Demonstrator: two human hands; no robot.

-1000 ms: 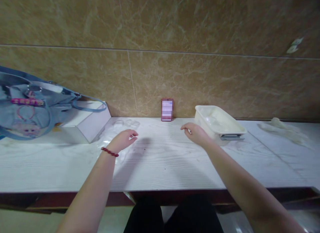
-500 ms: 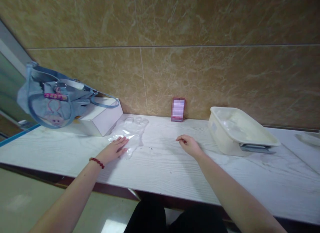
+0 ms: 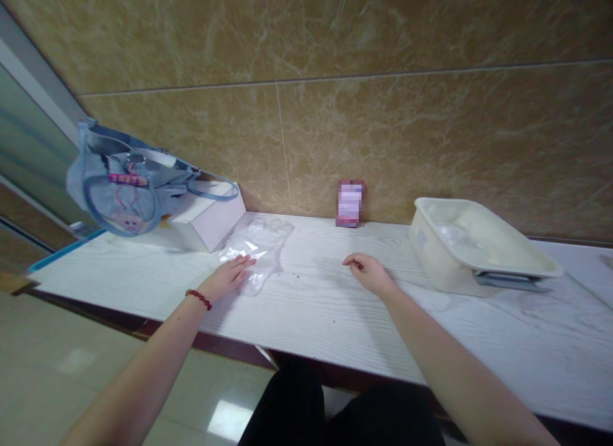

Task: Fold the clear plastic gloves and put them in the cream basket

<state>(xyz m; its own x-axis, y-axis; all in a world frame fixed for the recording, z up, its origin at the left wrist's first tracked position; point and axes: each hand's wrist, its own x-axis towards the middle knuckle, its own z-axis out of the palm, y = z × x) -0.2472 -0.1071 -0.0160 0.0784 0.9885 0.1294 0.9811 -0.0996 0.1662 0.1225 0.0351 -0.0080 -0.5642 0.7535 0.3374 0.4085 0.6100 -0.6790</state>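
Observation:
Clear disposable plastic gloves (image 3: 263, 239) lie flat on the white wood-grain counter, their finger ends toward the wall. My left hand (image 3: 227, 276) rests palm down on their near left part, fingers stretched out, with a dark red beaded bracelet at the wrist. To the right, my right hand (image 3: 368, 271) hovers low over the counter, fingers loosely curled and closed. Nothing shows in its grip. It is nearest to a cream plastic bin (image 3: 440, 264), which holds some clear plastic.
A blue bag (image 3: 129, 190) with charms sits on a white box (image 3: 211, 219) at the left. A small blurred-out packet (image 3: 350, 204) stands against the brown tiled wall (image 3: 325, 133). A grey flat item (image 3: 510, 280) is at the bin's front rim. The counter's front edge lies near my knees.
The view has turned slightly, shifting everything a little to the right. Both hands keep almost the same pose, the left on the gloves and the right over the counter.

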